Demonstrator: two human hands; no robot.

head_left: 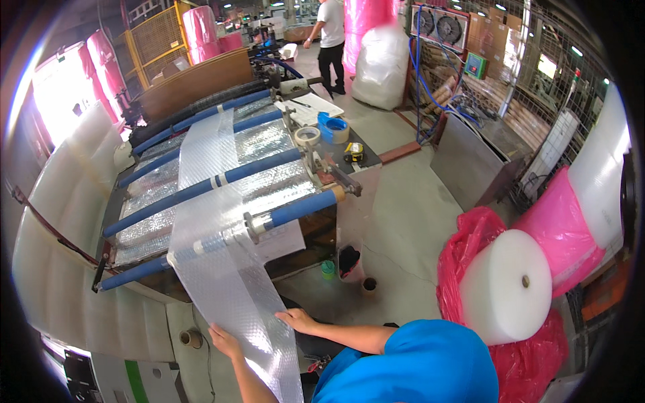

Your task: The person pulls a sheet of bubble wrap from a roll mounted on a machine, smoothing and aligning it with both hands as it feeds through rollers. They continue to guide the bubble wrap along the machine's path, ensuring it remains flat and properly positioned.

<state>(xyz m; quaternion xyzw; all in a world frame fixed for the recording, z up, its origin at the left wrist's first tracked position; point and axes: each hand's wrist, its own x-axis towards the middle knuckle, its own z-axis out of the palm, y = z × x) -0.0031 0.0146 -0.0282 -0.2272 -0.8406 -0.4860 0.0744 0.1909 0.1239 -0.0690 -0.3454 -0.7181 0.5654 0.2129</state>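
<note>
A long strip of clear bubble wrap (232, 282) runs down from the blue rollers of a machine toward me. My left hand (227, 341) is closed on its left edge. Opposite it, my right hand (297, 320) pinches the right edge, fingertips on the film. Below my hands the strip hangs on toward the lower edge of the view. It passes over the nearest blue roller (295, 209), where a metal collar (253, 225) sits beside it. Silvery film covers the machine bed (144, 225) behind.
On the machine's right corner lie tape rolls (308, 137), a yellow tape measure (353, 152) and papers (312, 107). A white foam roll (507, 285) on pink film stands at right. Cardboard cores (191, 338) are on the floor. Another person (330, 40) stands far back.
</note>
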